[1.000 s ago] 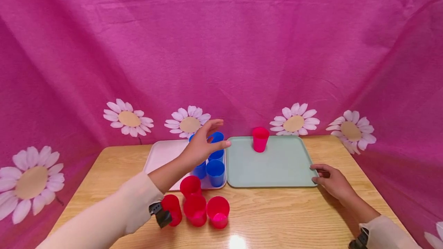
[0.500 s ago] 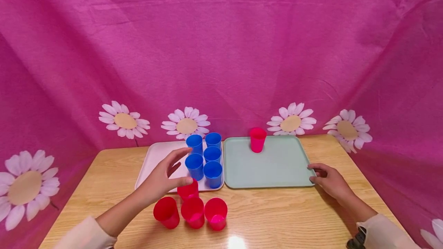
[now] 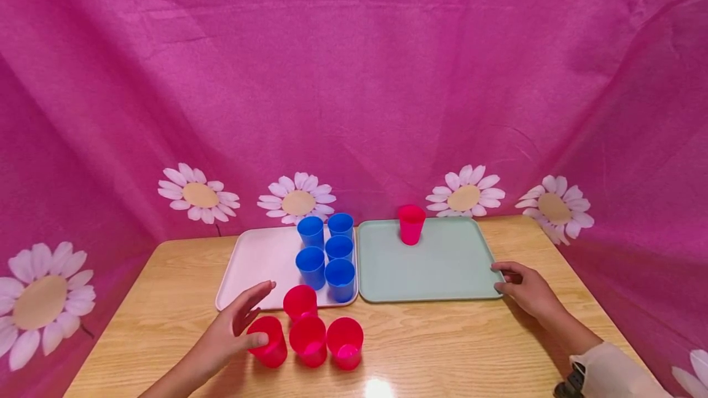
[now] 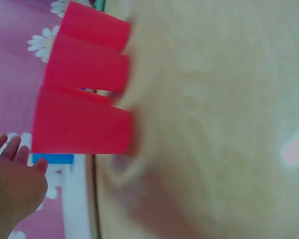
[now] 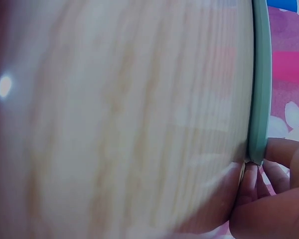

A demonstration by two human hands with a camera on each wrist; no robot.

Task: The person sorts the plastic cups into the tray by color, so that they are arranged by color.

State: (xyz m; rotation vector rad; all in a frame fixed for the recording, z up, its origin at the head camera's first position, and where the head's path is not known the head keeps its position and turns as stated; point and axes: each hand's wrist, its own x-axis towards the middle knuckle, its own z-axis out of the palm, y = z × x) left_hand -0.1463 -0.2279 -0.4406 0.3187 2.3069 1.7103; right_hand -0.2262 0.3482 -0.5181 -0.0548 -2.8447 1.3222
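My left hand point(image 3: 221, 333) is beside the leftmost red cup point(image 3: 271, 349), its thumb over the near side of the rim and its fingers spread behind. In the left wrist view the hand point(image 4: 17, 181) shows loosely bent fingers by a red cup point(image 4: 82, 124), not closed round it. More red cups point(image 3: 308, 346) stand upright just right of it, one point(image 3: 300, 301) at the white tray's front edge. At the right, my right hand point(image 3: 528, 290) holds the green tray point(image 3: 442, 272) by its front right corner, thumb and fingers at the rim point(image 5: 260, 99).
Several blue cups point(image 3: 340, 284) stand upright on the right part of the white tray point(image 3: 249, 269). One red cup point(image 3: 411, 229) is at the back of the green tray. A pink cloth point(image 3: 354, 91) with daisies hangs behind the wooden table point(image 3: 442, 349).
My left hand has come back from above the blue cups, leftward and nearer, to the leftmost red cup. My right hand has stayed at the green tray's corner.
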